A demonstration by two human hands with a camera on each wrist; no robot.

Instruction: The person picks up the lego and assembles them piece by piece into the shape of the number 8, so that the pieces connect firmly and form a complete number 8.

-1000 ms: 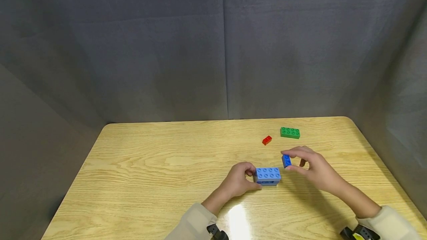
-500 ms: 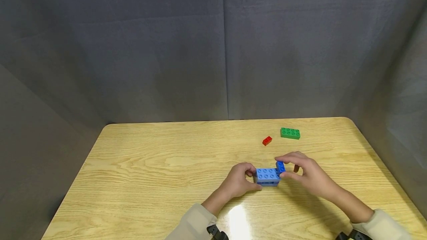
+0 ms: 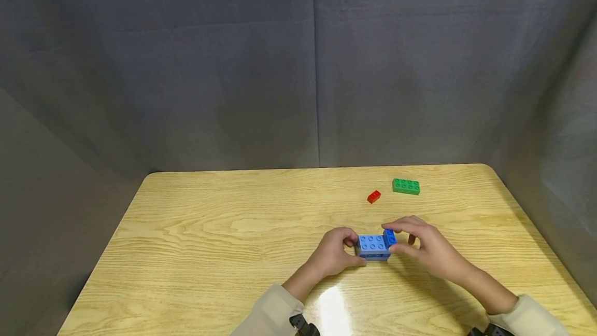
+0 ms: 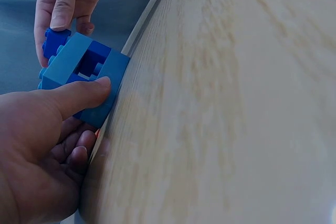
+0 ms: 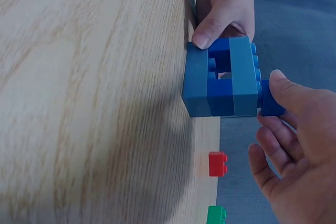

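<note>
A block of toy bricks (image 3: 371, 244) stands on the table, with light blue eight-stud bricks above and below. Between them, darker blue bricks (image 5: 220, 97) leave a gap in the middle. My left hand (image 3: 332, 254) grips the block's left end, thumb along the near side. Thumb and fingers of my right hand (image 3: 431, 248) pinch a small dark blue two-stud brick (image 3: 389, 238) over the top's right end. In the right wrist view, light blue studs show between that small brick and the block's top. The small brick lies crosswise, its two studs upward.
Behind the hands lie a red two-stud brick (image 3: 374, 197) and a green eight-stud brick (image 3: 406, 186). The wooden table (image 3: 224, 222) ends at a grey cloth backdrop (image 3: 233, 92), with grey cloth at both sides too.
My right hand has moved left and toward me, bringing the small blue brick from beside the block to over its right end studs. My left hand and the block have stayed in place.
</note>
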